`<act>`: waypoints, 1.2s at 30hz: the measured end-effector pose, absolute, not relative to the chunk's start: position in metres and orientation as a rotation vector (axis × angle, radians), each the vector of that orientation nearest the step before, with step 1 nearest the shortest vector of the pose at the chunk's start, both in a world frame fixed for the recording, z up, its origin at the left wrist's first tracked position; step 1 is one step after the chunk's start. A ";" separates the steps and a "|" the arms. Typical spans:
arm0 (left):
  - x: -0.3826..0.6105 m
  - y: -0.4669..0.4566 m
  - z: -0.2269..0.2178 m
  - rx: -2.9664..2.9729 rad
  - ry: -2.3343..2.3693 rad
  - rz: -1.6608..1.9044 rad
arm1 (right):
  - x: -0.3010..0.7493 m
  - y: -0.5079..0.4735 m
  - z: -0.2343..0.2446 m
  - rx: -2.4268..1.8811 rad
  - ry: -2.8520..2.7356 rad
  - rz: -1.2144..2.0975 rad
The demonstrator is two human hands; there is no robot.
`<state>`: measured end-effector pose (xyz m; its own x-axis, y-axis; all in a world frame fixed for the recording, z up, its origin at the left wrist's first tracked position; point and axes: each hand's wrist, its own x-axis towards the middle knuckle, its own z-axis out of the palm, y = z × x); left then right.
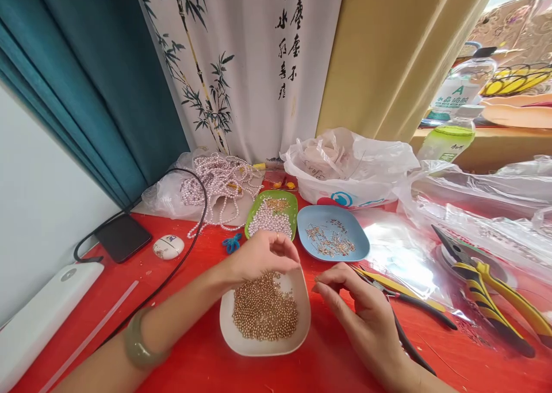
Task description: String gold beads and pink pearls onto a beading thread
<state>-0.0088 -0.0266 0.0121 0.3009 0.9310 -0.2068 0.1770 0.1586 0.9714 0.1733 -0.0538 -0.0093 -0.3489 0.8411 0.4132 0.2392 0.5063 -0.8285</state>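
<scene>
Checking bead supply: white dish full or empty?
Partly full: gold beads cover most of the white dish in a shallow layer, rim bare.

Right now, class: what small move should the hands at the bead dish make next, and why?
Probably dip the left hand into the gold beads to pick one: its grip hovers, fingertips drawn together, just above the white dish, while the right hand sits beside the rim, fingertips pointing in.

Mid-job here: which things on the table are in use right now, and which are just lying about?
Likely in use: left hand, gold beads, white dish, right hand, blue dish of pins.
Lying about: phone, yellow-handled cutters, green bottle.
</scene>
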 end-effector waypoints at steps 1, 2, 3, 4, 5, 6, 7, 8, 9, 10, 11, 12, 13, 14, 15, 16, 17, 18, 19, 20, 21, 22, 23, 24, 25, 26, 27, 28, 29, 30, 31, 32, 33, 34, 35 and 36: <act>-0.009 -0.027 0.013 1.241 1.128 0.775 | 0.174 -0.054 -0.009 -0.920 -1.835 0.892; -0.009 -0.027 0.013 1.180 1.107 0.782 | 0.174 -0.054 -0.009 -0.944 -1.815 0.939; -0.010 -0.028 0.013 1.132 1.090 0.783 | 0.174 -0.054 -0.009 -0.968 -1.800 0.984; -0.010 -0.028 0.013 1.099 1.080 0.784 | 0.174 -0.054 -0.009 -0.988 -1.790 1.026; -0.010 -0.029 0.013 1.078 1.076 0.786 | 0.174 -0.054 -0.009 -1.004 -1.786 1.064; -0.010 -0.029 0.012 1.065 1.074 0.790 | 0.173 -0.054 -0.010 -1.014 -1.788 1.097; -0.010 -0.029 0.012 1.054 1.072 0.794 | 0.173 -0.055 -0.010 -1.018 -1.793 1.125; -0.010 -0.029 0.011 1.046 1.067 0.798 | 0.173 -0.055 -0.010 -1.019 -1.798 1.148; -0.010 -0.029 0.010 1.039 1.060 0.801 | 0.172 -0.055 -0.009 -1.022 -1.798 1.164; -0.009 -0.029 0.010 1.033 1.052 0.802 | 0.172 -0.055 -0.009 -1.023 -1.796 1.173; -0.009 -0.029 0.009 1.029 1.044 0.801 | 0.171 -0.055 -0.009 -1.027 -1.791 1.177; -0.008 -0.029 0.009 1.024 1.039 0.800 | 0.171 -0.055 -0.008 -1.032 -1.783 1.180; -0.007 -0.029 0.008 1.020 1.039 0.799 | 0.171 -0.055 -0.008 -1.039 -1.774 1.183; -0.007 -0.030 0.007 1.016 1.041 0.799 | 0.170 -0.055 -0.008 -1.043 -1.766 1.184; -0.006 -0.030 0.007 1.011 1.044 0.799 | 0.170 -0.055 -0.008 -1.045 -1.759 1.185; -0.006 -0.030 0.006 1.007 1.047 0.798 | 0.170 -0.055 -0.009 -1.044 -1.754 1.188; -0.006 -0.031 0.006 1.004 1.050 0.797 | 0.170 -0.055 -0.009 -1.045 -1.748 1.192; -0.005 -0.031 0.005 1.002 1.050 0.798 | 0.170 -0.054 -0.010 -1.045 -1.745 1.195; -0.005 -0.031 0.005 1.000 1.050 0.800 | 0.170 -0.054 -0.010 -1.046 -1.742 1.196; -0.005 -0.031 0.004 0.996 1.051 0.802 | 0.170 -0.054 -0.011 -1.049 -1.739 1.197; -0.005 -0.031 0.004 0.991 1.052 0.804 | 0.170 -0.054 -0.011 -1.052 -1.737 1.198; -0.005 -0.030 0.003 0.988 1.055 0.806 | 0.170 -0.054 -0.011 -1.055 -1.736 1.199; -0.005 -0.030 0.003 0.985 1.061 0.809 | 0.169 -0.054 -0.011 -1.060 -1.734 1.198; -0.005 -0.030 0.003 0.983 1.070 0.810 | 0.169 -0.054 -0.010 -1.066 -1.732 1.197; -0.005 -0.030 0.004 0.983 1.081 0.812 | 0.169 -0.054 -0.010 -1.073 -1.731 1.197; -0.004 -0.030 0.004 0.984 1.090 0.813 | 0.169 -0.054 -0.009 -1.079 -1.729 1.194; -0.004 -0.030 0.005 0.986 1.098 0.815 | 0.169 -0.054 -0.009 -1.082 -1.729 1.190; -0.004 -0.030 0.006 0.988 1.104 0.813 | 0.169 -0.054 -0.009 -1.080 -1.730 1.186; -0.003 -0.030 0.006 0.992 1.108 0.810 | 0.169 -0.054 -0.008 -1.074 -1.731 1.182; -0.003 -0.030 0.007 0.997 1.109 0.807 | 0.169 -0.054 -0.008 -1.067 -1.731 1.179; -0.003 -0.030 0.007 1.002 1.110 0.803 | 0.169 -0.054 -0.008 -1.061 -1.732 1.178; -0.002 -0.030 0.008 1.006 1.111 0.798 | 0.168 -0.054 -0.008 -1.057 -1.732 1.178; -0.002 -0.030 0.008 1.010 1.113 0.794 | 0.168 -0.054 -0.008 -1.054 -1.732 1.178; -0.002 -0.030 0.008 1.012 1.115 0.790 | 0.168 -0.054 -0.008 -1.056 -1.732 1.179; -0.002 -0.030 0.008 1.013 1.119 0.789 | 0.168 -0.054 -0.008 -1.057 -1.731 1.179; -0.002 -0.030 0.008 1.012 1.122 0.787 | 0.168 -0.054 -0.008 -1.057 -1.730 1.180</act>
<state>-0.0017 -0.0302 0.0076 0.2670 0.9009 -0.3423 -0.0148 0.3590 0.9332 0.1678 -0.0537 -0.0083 -0.3545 0.9242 0.1417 0.2049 0.2247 -0.9526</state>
